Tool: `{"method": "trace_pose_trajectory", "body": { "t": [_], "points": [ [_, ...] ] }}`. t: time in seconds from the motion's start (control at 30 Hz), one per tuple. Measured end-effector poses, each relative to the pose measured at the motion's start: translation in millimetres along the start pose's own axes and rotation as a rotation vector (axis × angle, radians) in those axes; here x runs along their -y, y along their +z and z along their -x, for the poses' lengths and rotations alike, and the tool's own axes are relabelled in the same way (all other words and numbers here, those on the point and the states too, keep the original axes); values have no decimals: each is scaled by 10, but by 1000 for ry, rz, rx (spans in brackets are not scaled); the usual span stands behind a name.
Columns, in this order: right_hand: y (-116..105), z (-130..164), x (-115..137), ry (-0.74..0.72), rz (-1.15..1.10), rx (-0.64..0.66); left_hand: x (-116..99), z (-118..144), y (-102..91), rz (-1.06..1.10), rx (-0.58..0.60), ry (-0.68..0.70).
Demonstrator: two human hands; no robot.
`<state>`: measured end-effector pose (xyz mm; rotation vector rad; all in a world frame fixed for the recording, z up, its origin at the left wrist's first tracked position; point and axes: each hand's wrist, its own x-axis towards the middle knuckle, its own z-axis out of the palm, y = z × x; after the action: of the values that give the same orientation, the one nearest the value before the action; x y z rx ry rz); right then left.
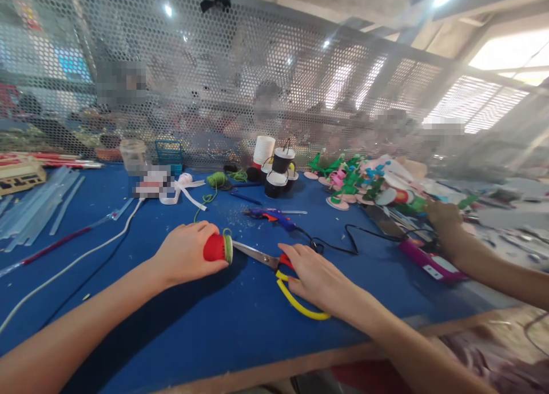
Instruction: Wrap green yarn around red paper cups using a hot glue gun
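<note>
My left hand (186, 251) is wrapped round a small red cup (213, 248) tipped on its side, its rim facing right. Green yarn (228, 249) circles that rim, and a strand runs back toward the green yarn ball (217, 180). My right hand (315, 277) has its fingers on the handles of a pair of scissors (257, 255) with yellow and red grips; the palm hides part of them. The blades look closed together and point left, their tip close to the cup's rim. I cannot tell whether tip and rim touch.
A blue glue gun (274, 215) lies beyond the scissors, its black cord running right to a purple power strip (431, 262). Small black-and-white pots (275, 183) stand behind. Clear glue sticks (40, 211) lie left. At right, another person's hand (446, 228) reaches among green figures (351, 179).
</note>
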<state>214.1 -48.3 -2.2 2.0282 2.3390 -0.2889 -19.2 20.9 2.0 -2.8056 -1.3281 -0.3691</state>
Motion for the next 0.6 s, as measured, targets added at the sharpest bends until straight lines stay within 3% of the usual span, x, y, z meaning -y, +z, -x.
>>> {"method": "trace_pose_trajectory", "body": {
  "t": [0.27, 0.4, 0.6],
  "points": [
    [59, 41, 28, 70, -6, 50, 64, -41, -34, 222, 71, -86],
    [118, 1, -25, 186, -274, -8, 84, -58, -125, 303, 172, -170],
    [101, -133, -97, 187, -706, 72, 115, -58, -192, 323, 214, -220]
  ]
}}
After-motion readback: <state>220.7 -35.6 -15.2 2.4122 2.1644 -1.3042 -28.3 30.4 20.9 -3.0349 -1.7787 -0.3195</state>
